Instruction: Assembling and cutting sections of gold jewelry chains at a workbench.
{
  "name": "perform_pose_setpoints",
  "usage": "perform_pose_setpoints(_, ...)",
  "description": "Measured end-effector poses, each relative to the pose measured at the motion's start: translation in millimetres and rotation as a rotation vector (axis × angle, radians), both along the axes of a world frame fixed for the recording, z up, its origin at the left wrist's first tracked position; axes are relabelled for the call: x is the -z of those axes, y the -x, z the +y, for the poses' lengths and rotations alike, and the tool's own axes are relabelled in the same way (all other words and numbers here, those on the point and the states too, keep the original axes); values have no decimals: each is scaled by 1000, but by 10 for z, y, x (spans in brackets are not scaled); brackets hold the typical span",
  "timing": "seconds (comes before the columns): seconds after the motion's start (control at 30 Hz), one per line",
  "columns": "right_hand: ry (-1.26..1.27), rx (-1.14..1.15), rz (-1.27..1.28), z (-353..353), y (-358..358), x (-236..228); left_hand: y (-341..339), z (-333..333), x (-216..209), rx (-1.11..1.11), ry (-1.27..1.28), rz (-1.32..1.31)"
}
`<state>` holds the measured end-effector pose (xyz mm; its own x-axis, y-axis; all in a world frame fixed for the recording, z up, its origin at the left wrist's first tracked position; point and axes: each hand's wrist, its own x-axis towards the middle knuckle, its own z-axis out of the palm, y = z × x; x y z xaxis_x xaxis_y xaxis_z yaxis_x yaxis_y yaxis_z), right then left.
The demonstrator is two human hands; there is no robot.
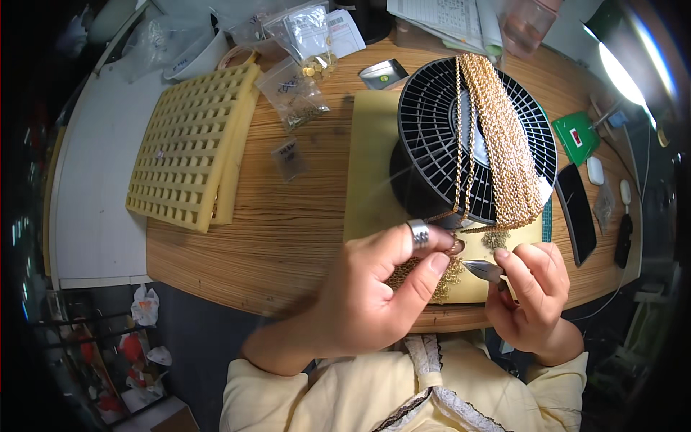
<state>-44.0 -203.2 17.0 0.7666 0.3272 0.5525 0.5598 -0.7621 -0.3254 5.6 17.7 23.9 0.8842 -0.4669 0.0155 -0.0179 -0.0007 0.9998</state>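
Observation:
My left hand [389, 277], with a wide silver ring on one finger, pinches the end of a gold chain in front of a black spool [425, 108]. Lengths of gold chain [500, 137] hang over the spool's ribbed top. In my right hand [533, 291] are small pliers [484, 270], their pointed metal jaws aimed left toward the pinched chain. Whether the jaws touch it I cannot tell. Below my left fingers lies a heap of gold chain pieces [446, 279], partly hidden by the hand. A small pile of tiny metal rings [495, 239] sits just beyond the pliers.
A yellow foam tray with square holes [183, 144] stands at the left. Clear bags of small gold parts [295, 93] lie behind it. A cream mat [367, 165] is under the spool. At right are a black phone [576, 212], a green object [576, 137] and a lit lamp [622, 72].

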Motion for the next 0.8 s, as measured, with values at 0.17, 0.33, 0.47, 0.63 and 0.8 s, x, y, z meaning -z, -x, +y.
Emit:
perform_pose_setpoints(0.17, 136, 25, -117, 39, -30, -5, -25, -13, 76, -51, -316, -617)
perform_pose_setpoints(0.33, 183, 29, -174, 46, -23, -31, -1, 2, 42, -70, -342, -708)
perform_pose_setpoints(0.47, 225, 42, -196, 54, -15, -43, 5, 5, 9, -74, -375, -738)
perform_pose_setpoints(0.63, 288, 41, -254, 63, -20, -67, 26, -1, 33, -81, -378, -752)
perform_pose_setpoints(0.8, 59, 10, -82, 147, 11, -5, 131, -109, 73, -214, -437, -809)
